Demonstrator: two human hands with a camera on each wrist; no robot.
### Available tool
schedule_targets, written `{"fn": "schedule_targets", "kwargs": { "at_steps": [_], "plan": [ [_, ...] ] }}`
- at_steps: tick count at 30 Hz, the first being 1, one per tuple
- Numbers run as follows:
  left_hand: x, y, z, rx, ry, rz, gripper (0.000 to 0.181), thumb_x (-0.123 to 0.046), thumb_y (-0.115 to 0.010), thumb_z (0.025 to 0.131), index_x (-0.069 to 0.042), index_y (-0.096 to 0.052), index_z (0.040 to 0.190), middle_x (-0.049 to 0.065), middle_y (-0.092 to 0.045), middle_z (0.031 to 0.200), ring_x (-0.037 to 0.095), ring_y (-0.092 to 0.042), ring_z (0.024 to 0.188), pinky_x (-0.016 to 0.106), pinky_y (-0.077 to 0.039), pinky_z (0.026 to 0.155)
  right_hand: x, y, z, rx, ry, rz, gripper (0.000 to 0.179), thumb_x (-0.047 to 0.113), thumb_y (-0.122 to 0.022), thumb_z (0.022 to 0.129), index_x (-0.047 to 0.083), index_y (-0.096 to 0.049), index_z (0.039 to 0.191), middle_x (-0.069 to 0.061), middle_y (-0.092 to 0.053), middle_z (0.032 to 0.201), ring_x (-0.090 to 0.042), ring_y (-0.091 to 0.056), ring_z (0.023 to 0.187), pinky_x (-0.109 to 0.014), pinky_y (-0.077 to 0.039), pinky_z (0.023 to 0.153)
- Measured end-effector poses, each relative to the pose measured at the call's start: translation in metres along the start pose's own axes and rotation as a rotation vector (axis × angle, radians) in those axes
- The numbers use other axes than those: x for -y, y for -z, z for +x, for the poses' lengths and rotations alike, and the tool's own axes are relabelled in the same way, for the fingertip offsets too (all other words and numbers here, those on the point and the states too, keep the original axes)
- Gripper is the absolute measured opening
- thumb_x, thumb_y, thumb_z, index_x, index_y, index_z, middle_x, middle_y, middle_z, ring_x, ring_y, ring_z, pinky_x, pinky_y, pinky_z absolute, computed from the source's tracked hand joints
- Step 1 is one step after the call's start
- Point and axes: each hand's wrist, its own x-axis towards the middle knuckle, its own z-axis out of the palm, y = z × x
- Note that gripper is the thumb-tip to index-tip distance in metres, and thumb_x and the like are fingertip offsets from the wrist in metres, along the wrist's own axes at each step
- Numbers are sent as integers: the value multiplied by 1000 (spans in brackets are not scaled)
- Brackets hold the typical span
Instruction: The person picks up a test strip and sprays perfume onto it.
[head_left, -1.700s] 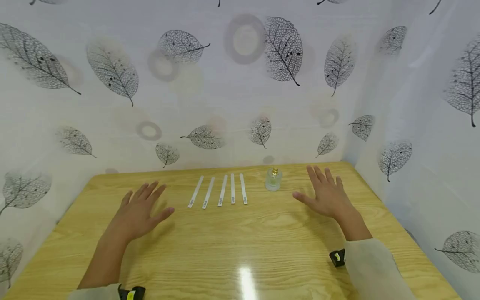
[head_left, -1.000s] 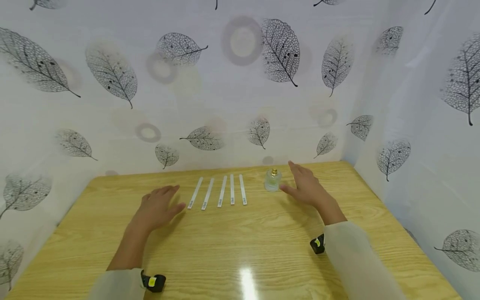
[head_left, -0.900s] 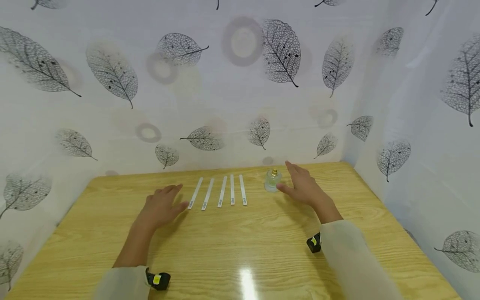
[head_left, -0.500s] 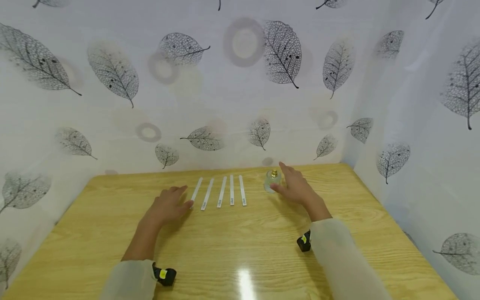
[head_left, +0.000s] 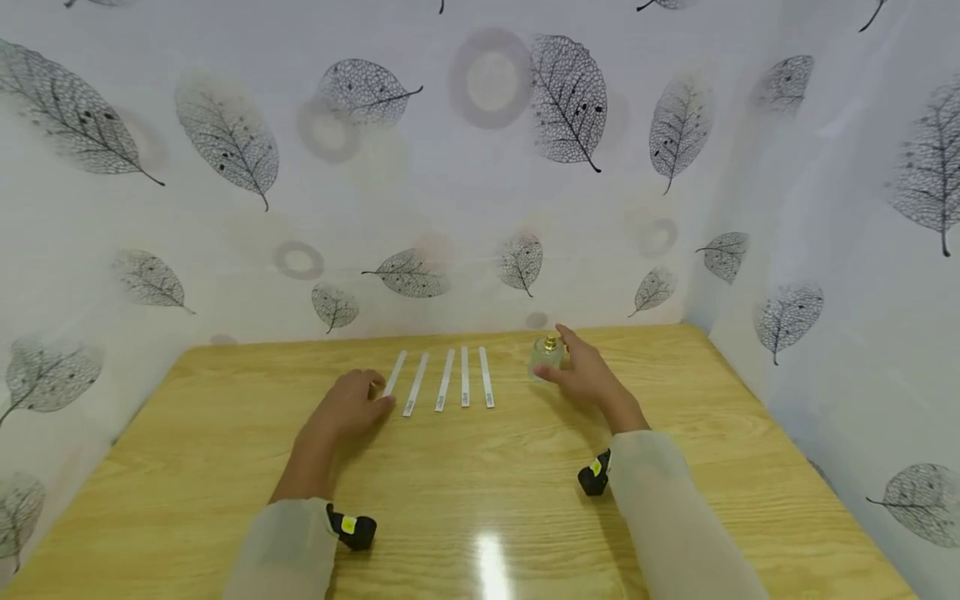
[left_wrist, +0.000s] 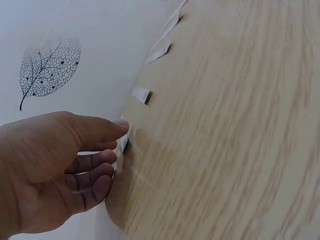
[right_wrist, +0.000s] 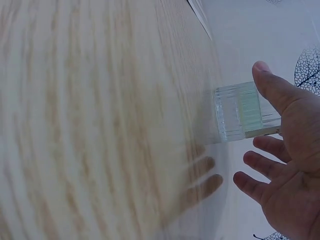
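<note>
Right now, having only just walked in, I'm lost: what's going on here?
A person is working bare-handed at a wooden table. Their left grip is at the leftmost white strip, with thumb and fingers apart. Four other strips lie side by side to the right. Their right grip is spread around a small glass bottle with a gold neck, standing upright on the table. Nothing looks lifted; whether either grip actually touches its thing, I can't tell.

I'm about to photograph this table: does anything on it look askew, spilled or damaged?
I see no spill or damage. The white paper strips look slightly askew: the leftmost ones slant, far ends rightward, instead of lying parallel to the others. The glass perfume bottle stands upright.
</note>
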Motion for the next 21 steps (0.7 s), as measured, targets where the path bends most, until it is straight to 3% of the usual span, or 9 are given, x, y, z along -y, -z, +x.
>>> {"fn": "schedule_targets", "kwargs": {
  "at_steps": [5,9,15,21],
  "plan": [
    [1,5,7,7,81,-43,37,-22,-72,95,5,-66,119,17,-67,109,32,-64,102,50,-53,91,-1,-2,2,-1,-32,21,96,42,-70,97,10,-12,165,-23,-30,163,-46,-31,147,-61,-29,117],
    [3,9,10,-8,105,-80,31,-17,-76,90,4,-68,111,14,-67,102,28,-63,94,45,-53,86,-1,-2,5,-11,-34,18,95,40,-71,97,8,-12,164,-26,-34,160,-47,-35,145,-62,-31,116],
    [6,13,11,-11,187,-161,30,-12,-77,87,3,-70,112,15,-70,102,28,-65,94,42,-55,81,-1,-2,10,-9,-40,35,95,40,-72,96,9,-13,164,-27,-36,158,-48,-37,143,-61,-31,116],
    [5,13,10,-30,268,-186,27,-11,-80,84,2,-72,106,16,-70,104,28,-63,91,41,-54,78,0,-4,12,8,-31,41,94,37,-72,96,7,-15,164,-27,-37,158,-48,-36,143,-62,-30,116]
  ]
}}
